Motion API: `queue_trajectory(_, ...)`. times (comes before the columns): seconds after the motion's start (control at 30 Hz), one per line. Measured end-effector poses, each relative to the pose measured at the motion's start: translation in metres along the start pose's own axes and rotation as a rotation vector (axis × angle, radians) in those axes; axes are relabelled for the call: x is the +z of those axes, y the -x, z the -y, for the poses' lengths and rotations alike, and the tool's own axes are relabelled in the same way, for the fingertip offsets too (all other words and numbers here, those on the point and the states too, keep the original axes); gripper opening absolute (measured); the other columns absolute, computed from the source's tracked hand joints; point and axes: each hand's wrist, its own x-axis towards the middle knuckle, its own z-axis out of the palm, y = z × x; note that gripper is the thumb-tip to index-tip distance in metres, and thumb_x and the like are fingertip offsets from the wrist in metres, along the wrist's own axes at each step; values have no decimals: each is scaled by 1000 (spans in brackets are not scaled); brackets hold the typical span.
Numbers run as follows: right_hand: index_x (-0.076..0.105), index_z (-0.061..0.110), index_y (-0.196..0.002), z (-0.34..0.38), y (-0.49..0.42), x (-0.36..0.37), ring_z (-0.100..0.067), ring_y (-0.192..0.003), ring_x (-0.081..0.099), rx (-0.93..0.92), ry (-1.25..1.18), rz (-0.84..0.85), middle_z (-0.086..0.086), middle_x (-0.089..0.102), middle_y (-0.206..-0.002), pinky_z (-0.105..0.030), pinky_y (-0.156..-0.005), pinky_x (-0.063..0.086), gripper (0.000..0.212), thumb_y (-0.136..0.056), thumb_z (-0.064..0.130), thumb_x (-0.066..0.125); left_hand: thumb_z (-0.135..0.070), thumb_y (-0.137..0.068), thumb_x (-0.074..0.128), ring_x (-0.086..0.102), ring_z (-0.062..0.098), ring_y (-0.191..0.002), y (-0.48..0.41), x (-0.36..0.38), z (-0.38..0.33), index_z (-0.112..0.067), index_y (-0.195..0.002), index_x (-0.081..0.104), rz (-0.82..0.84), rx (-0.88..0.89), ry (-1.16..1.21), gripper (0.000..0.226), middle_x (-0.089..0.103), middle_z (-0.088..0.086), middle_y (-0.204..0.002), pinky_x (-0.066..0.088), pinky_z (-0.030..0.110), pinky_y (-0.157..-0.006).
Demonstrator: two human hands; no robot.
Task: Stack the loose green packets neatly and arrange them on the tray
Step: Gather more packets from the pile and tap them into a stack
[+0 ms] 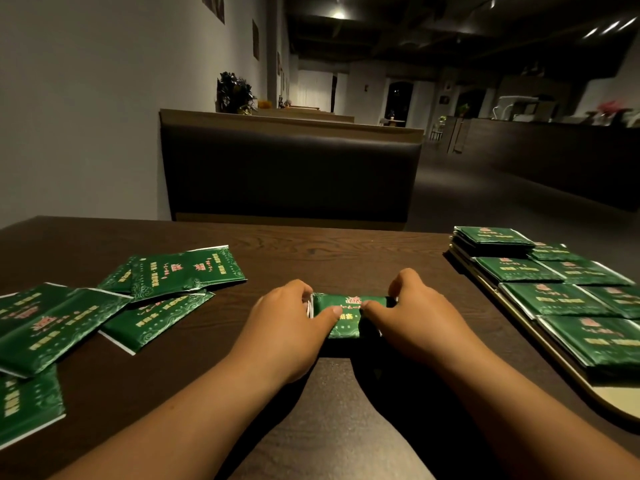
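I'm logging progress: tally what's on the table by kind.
Loose green packets, left: at least 6, overlapping
Packet stack gripped by left hand and right hand: 1
Packet piles on tray: 7 visible
Tray: 1
Total: at least 15

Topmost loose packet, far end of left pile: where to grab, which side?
Pinch the packet by its right short edge, coming in over the bare table. It lies flat atop other loose packets, and that edge is uncovered.
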Motion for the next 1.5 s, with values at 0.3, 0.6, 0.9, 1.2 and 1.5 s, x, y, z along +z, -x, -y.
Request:
queue_trajectory(0.3,46,23,-118,-2,3,8,-21,-98,64,-62,-300,-123,8,55,-97,-40,-85,55,50,-87,42,80,-54,-86,75,60,14,-107,2,-7,1,-27,-126,58,24,-35,137,52,62,-8,-113,50,31,-86)
queue_trajectory(0.6,49,36,-127,-10,3,4,-15,-106,72,-233,-823,-116,0,72,-117,-41,-89,63,67,-75,21,90,-22,-83,84,65,21,-116,-4,-17,5,-33,-151,37,140,-113,759,84,62,1,-133,59,48,-96)
queue_trajectory(0.9,63,30,-117,-21,-6,0,-9,-103,72,-258,-691,37,3,72,-114,-31,-87,62,55,-73,13,91,-8,-82,84,71,12,-102,-3,-14,12,-35,-125,55,94,68,693,58,67,-1,-117,64,33,-83)
queue_trajectory(1.2,49,26,-119,-20,-4,14,-22,-103,70,-288,-700,211,-10,63,-118,-40,-86,63,46,-88,6,76,-23,-85,80,70,22,-113,-5,0,20,-44,-119,51,280,65,811,50,66,7,-125,60,45,-94)
queue_trajectory(1.5,53,29,-101,-24,-4,15,-35,-91,71,-330,-638,76,-15,65,-103,-53,-76,63,34,-80,12,73,-13,-94,73,70,24,-106,0,1,12,-41,-116,49,233,94,708,43,64,9,-120,64,46,-85)
